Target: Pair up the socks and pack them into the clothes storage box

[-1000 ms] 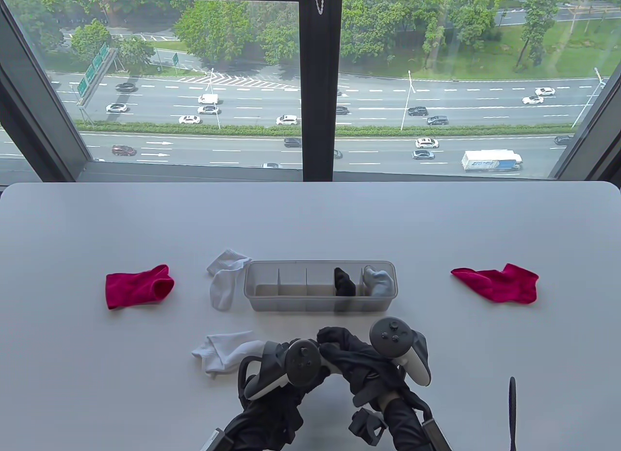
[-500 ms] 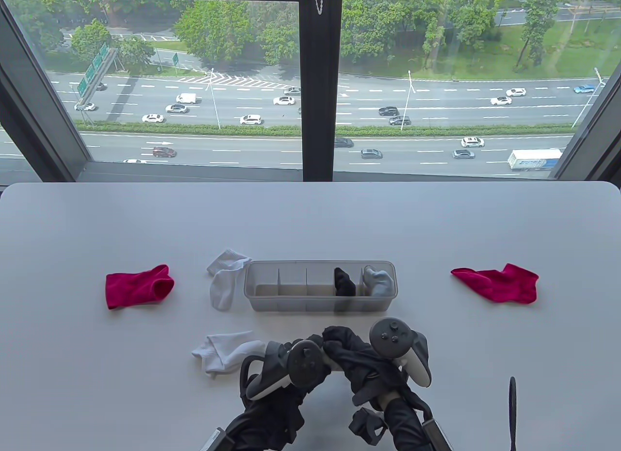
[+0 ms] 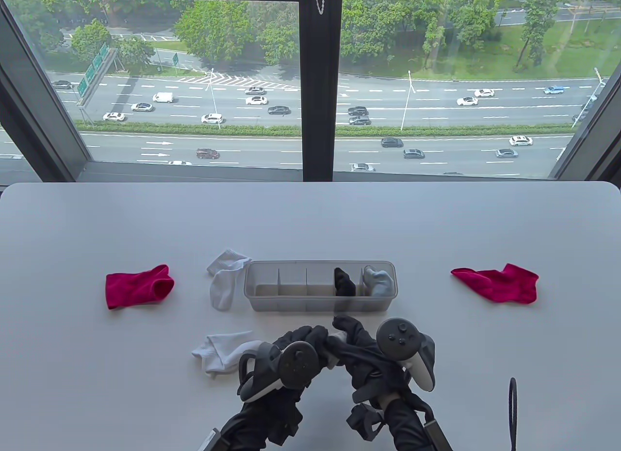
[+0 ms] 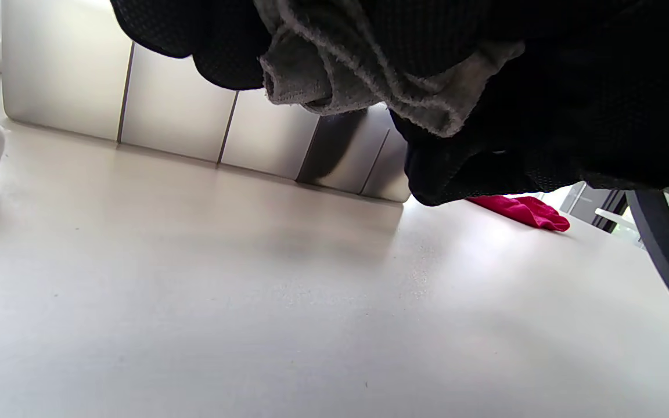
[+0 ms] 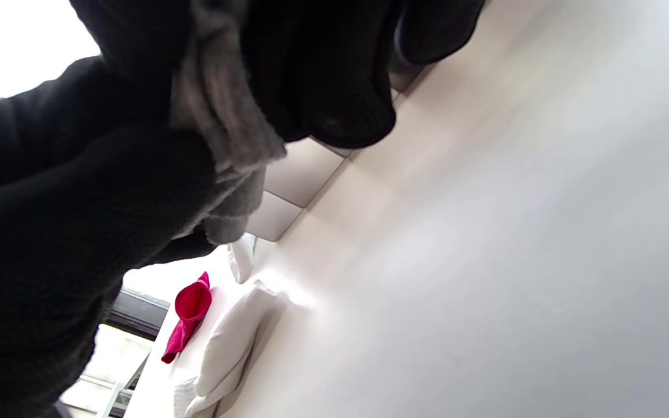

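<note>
Gripping grey sock [image 4: 334, 81] w/ both hands, fingers curled.

The table [image 3: 310, 218] has a smooth, matt, pale top with a faint sheen, and the storage box [image 3: 320, 303] is frosted, translucent plastic. The red socks [image 3: 139, 286] and white socks [image 3: 225, 281] are soft knitted cloth. The grey sock [image 4: 334, 75] shows a fuzzy, looped weave against black mesh-knit gloves [image 4: 543, 116].

Both hands [image 3: 335, 349] with grey sock [image 3: 339, 335] edged closer to storage box [image 3: 320, 300].
</note>
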A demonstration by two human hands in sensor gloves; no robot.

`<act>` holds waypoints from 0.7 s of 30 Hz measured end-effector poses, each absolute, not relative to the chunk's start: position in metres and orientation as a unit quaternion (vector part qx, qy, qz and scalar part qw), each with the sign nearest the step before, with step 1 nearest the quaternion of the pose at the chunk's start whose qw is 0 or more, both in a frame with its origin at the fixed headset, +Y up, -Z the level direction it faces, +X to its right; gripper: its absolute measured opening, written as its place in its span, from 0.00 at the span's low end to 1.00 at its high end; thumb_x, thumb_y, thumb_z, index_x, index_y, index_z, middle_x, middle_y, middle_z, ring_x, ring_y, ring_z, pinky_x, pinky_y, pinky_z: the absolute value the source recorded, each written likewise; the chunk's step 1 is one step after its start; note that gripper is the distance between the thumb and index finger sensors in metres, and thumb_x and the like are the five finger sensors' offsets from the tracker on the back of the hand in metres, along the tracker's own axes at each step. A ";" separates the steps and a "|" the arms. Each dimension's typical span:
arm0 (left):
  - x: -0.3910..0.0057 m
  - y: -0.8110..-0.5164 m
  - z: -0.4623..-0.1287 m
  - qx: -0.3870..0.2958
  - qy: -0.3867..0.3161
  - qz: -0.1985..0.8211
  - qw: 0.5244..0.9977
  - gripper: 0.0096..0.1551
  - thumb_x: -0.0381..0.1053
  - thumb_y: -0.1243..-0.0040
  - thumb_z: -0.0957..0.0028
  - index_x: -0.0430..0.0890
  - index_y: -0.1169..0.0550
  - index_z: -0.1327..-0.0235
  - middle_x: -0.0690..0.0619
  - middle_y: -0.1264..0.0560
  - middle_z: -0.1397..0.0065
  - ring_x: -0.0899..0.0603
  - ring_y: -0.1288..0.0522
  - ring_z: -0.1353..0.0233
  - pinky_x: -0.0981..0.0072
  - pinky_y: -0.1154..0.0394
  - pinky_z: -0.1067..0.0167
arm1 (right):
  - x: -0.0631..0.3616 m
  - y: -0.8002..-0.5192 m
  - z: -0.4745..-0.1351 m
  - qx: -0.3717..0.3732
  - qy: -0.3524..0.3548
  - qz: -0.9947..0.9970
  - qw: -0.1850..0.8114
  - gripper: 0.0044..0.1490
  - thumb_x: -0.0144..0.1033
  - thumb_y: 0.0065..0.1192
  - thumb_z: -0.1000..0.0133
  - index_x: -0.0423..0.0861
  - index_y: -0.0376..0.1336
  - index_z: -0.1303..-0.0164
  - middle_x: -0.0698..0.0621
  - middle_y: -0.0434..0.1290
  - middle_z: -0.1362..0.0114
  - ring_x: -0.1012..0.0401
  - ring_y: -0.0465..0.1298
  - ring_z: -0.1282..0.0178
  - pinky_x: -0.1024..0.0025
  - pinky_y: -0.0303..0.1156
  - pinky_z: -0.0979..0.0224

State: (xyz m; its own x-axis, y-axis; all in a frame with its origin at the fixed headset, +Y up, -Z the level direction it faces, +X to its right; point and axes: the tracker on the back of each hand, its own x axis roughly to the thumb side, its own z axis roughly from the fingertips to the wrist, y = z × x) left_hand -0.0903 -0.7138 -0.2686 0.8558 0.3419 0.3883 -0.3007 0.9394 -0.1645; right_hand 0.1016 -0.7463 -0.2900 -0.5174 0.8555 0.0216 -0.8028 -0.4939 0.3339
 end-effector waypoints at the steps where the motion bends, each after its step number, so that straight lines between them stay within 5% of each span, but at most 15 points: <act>1: -0.094 -0.715 -0.270 -0.055 -0.209 0.180 0.960 0.37 0.47 0.42 0.43 0.41 0.39 0.22 0.35 0.36 0.22 0.30 0.29 0.27 0.35 0.32 0.28 | 0.101 -0.747 -0.290 0.100 0.149 0.852 0.492 0.48 0.53 0.57 0.36 0.43 0.41 0.16 0.48 0.75 0.36 0.57 0.76 0.36 0.45 0.58 0.16; 8: -0.107 -0.716 -0.278 -0.055 -0.189 0.268 0.943 0.37 0.44 0.45 0.41 0.36 0.43 0.22 0.34 0.33 0.27 0.36 0.23 0.33 0.41 0.26 0.32 | 0.098 -0.740 -0.288 0.132 0.160 0.801 0.562 0.47 0.45 0.59 0.35 0.47 0.39 0.14 0.50 0.69 0.28 0.57 0.71 0.27 0.42 0.52 0.14; 12: -0.111 -0.718 -0.279 -0.054 -0.166 0.443 0.880 0.37 0.44 0.43 0.42 0.33 0.41 0.23 0.33 0.29 0.30 0.36 0.20 0.36 0.41 0.23 0.35 | 0.097 -0.746 -0.288 0.145 0.186 0.800 0.552 0.52 0.54 0.56 0.37 0.50 0.36 0.12 0.40 0.50 0.15 0.47 0.54 0.16 0.38 0.47 0.15; 14: -0.112 -0.718 -0.278 -0.069 -0.166 0.461 0.869 0.36 0.43 0.43 0.42 0.33 0.40 0.24 0.32 0.27 0.30 0.34 0.19 0.36 0.40 0.23 0.35 | 0.094 -0.748 -0.288 0.162 0.209 0.764 0.588 0.46 0.55 0.52 0.35 0.54 0.38 0.12 0.38 0.44 0.10 0.42 0.51 0.13 0.37 0.46 0.15; 21: -0.110 -0.716 -0.277 -0.103 -0.170 0.395 0.897 0.33 0.47 0.48 0.39 0.30 0.32 0.26 0.30 0.25 0.30 0.28 0.21 0.36 0.33 0.27 0.36 | 0.097 -0.748 -0.289 0.134 0.191 0.778 0.583 0.39 0.48 0.50 0.31 0.45 0.43 0.17 0.38 0.56 0.15 0.46 0.63 0.18 0.45 0.58 0.15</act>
State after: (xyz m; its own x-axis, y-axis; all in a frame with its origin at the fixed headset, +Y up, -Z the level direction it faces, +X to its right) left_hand -0.1104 -0.7163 -0.2770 0.6308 0.7431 0.2232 -0.6735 0.6672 -0.3182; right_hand 0.0966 -0.7481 -0.2886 -0.2843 0.9586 -0.0142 -0.8567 -0.2474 0.4527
